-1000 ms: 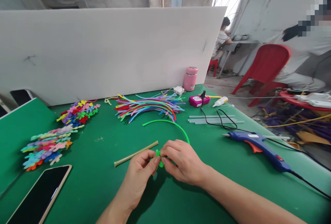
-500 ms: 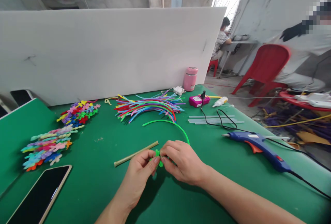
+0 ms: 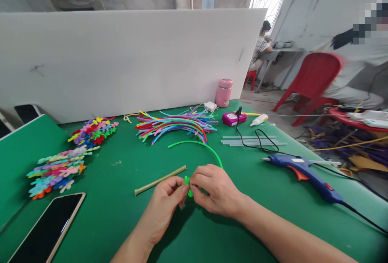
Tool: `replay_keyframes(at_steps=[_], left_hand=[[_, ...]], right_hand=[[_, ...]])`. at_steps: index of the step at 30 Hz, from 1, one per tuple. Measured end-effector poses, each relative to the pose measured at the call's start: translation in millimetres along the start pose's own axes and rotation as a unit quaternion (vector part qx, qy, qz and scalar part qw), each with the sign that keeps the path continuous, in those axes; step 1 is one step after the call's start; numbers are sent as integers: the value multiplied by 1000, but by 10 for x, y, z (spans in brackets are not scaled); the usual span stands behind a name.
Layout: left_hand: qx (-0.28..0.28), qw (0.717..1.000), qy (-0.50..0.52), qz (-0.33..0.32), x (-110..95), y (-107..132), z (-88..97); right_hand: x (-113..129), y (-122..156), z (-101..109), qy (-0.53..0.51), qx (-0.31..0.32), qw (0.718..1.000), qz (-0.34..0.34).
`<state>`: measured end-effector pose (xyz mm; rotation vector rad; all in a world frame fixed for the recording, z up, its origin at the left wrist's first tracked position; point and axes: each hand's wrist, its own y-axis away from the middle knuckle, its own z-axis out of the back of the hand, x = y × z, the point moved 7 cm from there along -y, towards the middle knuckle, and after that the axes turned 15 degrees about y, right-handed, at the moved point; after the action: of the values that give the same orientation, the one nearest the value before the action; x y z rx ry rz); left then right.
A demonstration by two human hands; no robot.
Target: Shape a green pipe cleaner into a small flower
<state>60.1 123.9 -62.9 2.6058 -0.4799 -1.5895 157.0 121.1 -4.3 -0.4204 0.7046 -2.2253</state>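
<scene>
Counter (image 3: pixel 121 226) across the lower frame, board (image 3: pixel 136 64) behind. Lower centre: left hand (image 3: pixel 166 198) and right hand (image 3: pixel 215 188), the piece (image 3: pixel 187 181) between them; stick (image 3: pixel 160 180) just behind the left hand, strand (image 3: pixel 195 142) behind the right. Centre: pipe cleaners (image 3: pixel 176 124), before the board. Left: phone (image 3: pixel 45 226) in front, flowers (image 3: pixel 60 170) and second heap (image 3: pixel 95 132) successively behind. Right: glue gun (image 3: pixel 315 178); behind it and leftward, glue sticks (image 3: pixel 233 141), then box (image 3: pixel 234 119) and bottle (image 3: pixel 260 120).
</scene>
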Motion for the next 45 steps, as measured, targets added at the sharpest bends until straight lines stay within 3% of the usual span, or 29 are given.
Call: replay_keyframes(at_steps=[10, 23, 32, 40, 43, 45], left_hand=[[-10, 999, -40, -35, -71, 37, -14], [7, 997, -70, -33, -51, 29, -19], [0, 978, -186, -92, -172, 57, -67], [13, 898, -363, -247, -359, 157, -150], [43, 860, -416, -293, -396, 203, -223], [80, 824, -462, -318, -397, 238, -302]], right_hand=[[-34, 13, -3, -64, -8, 997, -39], [29, 16, 10, -39, -3, 999, 22], [-29, 8, -12, -97, 6, 995, -33], [-109, 8, -121, -275, 82, 950, -124], [-135, 30, -214, -369, 127, 907, -161], [-146, 67, -302, -444, 169, 858, -196]])
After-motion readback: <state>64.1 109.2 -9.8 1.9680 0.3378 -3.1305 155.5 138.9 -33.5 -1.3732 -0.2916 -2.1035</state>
